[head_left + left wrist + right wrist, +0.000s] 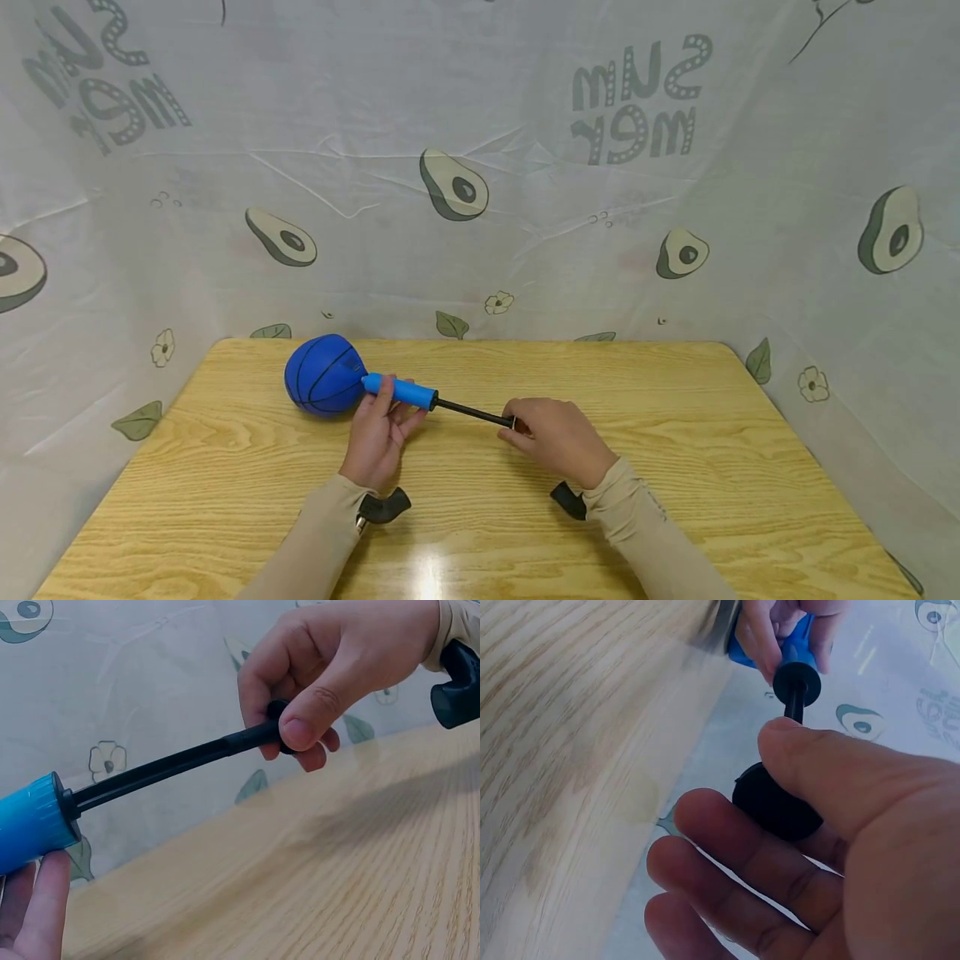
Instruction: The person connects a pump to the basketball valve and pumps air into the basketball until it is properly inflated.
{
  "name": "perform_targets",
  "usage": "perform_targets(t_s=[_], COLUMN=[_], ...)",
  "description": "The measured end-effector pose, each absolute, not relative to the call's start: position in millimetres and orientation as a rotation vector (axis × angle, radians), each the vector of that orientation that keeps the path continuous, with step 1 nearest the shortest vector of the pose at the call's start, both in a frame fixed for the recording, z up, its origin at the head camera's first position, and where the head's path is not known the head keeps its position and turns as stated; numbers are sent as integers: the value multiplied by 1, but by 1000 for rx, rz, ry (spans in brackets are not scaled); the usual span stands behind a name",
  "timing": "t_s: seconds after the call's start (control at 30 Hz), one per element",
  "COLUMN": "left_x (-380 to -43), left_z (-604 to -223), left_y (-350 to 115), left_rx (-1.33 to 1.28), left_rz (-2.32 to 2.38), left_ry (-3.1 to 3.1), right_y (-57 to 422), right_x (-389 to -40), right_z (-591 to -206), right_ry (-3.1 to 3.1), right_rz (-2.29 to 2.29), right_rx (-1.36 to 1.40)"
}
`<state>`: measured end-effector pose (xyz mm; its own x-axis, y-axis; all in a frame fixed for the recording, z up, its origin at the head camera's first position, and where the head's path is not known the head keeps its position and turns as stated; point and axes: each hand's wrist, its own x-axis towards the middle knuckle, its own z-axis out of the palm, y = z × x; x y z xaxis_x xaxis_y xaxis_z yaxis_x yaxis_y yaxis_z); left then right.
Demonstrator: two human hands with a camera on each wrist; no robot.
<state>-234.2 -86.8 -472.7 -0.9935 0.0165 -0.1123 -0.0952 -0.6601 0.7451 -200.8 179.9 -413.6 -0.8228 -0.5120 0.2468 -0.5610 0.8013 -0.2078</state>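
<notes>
A blue hand pump [405, 392] is held above the table, its black rod [165, 771] drawn far out of the barrel. My left hand [377, 433] grips the barrel, thumb on top and fingers beneath. With thumb and fingers, my right hand [558, 437] pinches the rod's end, where a round black knob [774, 804] shows in the right wrist view. Against the pump's far tip sits a blue ball [321, 379] with black lines, pear-shaped and drawn out toward the pump. Whether the tip is inside the ball cannot be made out.
A wood-grain table [480, 533] lies under both hands. Behind it and at the sides hangs a pale curtain [360, 108] printed with avocados and leaves. A black curved piece [384, 506] is fixed at each wrist.
</notes>
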Motion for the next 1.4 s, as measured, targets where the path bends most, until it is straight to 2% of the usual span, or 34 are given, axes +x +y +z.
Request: perform_targets(t_s=[0.4,0.73,1.4], left_x=[-226,-205,-212], left_z=[-476,-476,-474], left_y=[-76,-47,-48], left_rx=[-123,94,44], left_rz=[2711,2504,2578], left_ry=[1277,1279,1300], right_y=[178,173,172], right_x=[-199,-197,-199], right_z=[-413,-415,-417], right_ry=[-2829,-2832,-2811], right_rz=[437,502,476], right_rx=[945,1008,962])
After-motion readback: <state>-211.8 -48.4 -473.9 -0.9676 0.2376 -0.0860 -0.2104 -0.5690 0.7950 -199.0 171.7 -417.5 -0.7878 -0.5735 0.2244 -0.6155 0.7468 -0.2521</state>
